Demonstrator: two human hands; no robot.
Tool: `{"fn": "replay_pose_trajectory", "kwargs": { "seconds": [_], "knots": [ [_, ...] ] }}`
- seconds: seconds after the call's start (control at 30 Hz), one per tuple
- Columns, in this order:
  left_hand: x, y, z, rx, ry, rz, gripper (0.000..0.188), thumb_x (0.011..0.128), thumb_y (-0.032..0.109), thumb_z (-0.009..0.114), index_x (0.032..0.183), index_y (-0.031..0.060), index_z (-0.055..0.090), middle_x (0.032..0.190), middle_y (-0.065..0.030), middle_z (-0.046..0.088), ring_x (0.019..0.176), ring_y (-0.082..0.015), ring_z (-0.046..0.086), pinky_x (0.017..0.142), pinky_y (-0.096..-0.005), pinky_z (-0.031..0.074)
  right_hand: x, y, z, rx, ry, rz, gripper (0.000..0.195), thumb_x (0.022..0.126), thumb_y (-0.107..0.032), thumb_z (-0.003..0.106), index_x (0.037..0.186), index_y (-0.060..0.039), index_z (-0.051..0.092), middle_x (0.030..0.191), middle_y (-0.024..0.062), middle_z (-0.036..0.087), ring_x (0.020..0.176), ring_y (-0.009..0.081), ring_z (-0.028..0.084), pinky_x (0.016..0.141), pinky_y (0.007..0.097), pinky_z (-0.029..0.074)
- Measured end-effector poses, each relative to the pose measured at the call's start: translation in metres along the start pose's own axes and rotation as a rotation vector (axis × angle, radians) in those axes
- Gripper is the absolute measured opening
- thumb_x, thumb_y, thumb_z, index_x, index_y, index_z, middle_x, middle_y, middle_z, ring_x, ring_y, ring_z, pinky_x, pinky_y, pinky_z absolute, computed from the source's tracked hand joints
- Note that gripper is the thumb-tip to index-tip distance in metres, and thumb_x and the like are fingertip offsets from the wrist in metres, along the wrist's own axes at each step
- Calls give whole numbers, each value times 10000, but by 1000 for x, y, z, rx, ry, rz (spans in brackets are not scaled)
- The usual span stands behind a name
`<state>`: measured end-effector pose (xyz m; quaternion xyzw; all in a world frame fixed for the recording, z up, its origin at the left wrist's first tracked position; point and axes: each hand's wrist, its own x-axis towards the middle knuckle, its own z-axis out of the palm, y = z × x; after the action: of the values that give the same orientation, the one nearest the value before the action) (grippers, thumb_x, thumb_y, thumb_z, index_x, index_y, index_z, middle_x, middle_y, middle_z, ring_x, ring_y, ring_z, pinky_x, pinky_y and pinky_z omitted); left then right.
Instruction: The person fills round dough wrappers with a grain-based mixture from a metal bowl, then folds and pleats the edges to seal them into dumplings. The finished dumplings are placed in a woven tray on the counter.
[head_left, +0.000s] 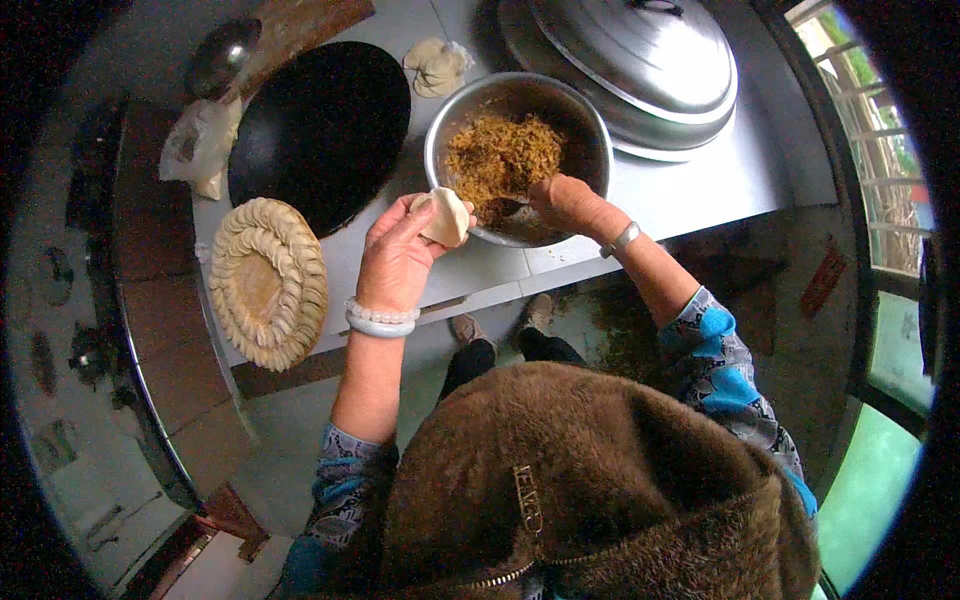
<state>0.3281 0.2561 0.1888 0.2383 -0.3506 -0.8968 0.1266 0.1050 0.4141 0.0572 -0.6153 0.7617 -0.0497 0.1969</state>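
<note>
My left hand (401, 238) holds a round dough wrapper (447, 219) between thumb and fingers, just off the near left rim of a steel bowl. The steel bowl (600, 150) contains a heap of brown minced filling (504, 154). Inside its right side is my right hand (564, 202), closed around the handle of a spoon (504, 207). The spoon's dark head rests at the near edge of the filling, and its handle is mostly hidden by my fingers. A stack of loose dough wrappers (436, 67) lies on the counter behind the bowl.
Left of the bowl sits a large black wok (319, 135). A round tray (262, 289) ringed with folded dumplings stands near the counter's left front edge. Beyond are a plastic bag (196, 146) and a metal ladle or bowl (225, 56). A domed steel lid (652, 60) occupies the back right.
</note>
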Motion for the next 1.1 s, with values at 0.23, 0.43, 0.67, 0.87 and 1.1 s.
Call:
{"fn": "replay_pose_trajectory", "kwargs": {
  "seconds": [0.23, 0.43, 0.67, 0.87, 1.1],
  "knots": [
    [-15, -24, 1, 128, 66, -80, 290, 887, 85, 609, 1143, -39, 552, 1013, -175, 650, 896, -279, 658, 780, -371, 540, -9, -7, -15, 3, 277, 83, 164, 798, -150, 577, 925, -67, 638, 846, 175, 667, 797, 324, 667, 637, 415, 548],
    [-26, -51, -3, 34, 102, -152, 281, 915, 88, 558, 1142, -77, 536, 1081, -226, 626, 991, -338, 639, 878, -422, 531, 7, -30, -19, -120, 158, 79, 178, 771, -88, 561, 942, -63, 607, 972, 157, 634, 786, 330, 652, 666, 427, 531],
    [-28, -59, -22, 7, 107, -77, 309, 938, 74, 463, 1198, -91, 489, 1166, -256, 584, 1098, -373, 586, 950, -454, 488, -7, -20, -11, 287, 115, 13, 122, 769, -88, 579, 830, -21, 660, 750, 191, 651, 679, 342, 643, 630, 400, 520],
    [-21, -57, -25, 91, 159, -42, 329, 965, 129, 434, 1195, -100, 491, 1173, -250, 585, 1107, -353, 585, 959, -442, 478, -7, -14, -26, 679, -36, 171, 187, 794, -133, 618, 911, -2, 684, 741, 105, 656, 670, 181, 618, 615, 321, 493],
    [1, -53, -19, 51, 178, -18, 317, 965, 125, 452, 1146, -130, 503, 1115, -245, 599, 1041, -345, 615, 916, -433, 506, -19, -15, -38, 1099, 31, 377, 167, 835, -125, 616, 883, 21, 682, 730, 30, 617, 625, 109, 552, 556, 254, 438]
  ]
}}
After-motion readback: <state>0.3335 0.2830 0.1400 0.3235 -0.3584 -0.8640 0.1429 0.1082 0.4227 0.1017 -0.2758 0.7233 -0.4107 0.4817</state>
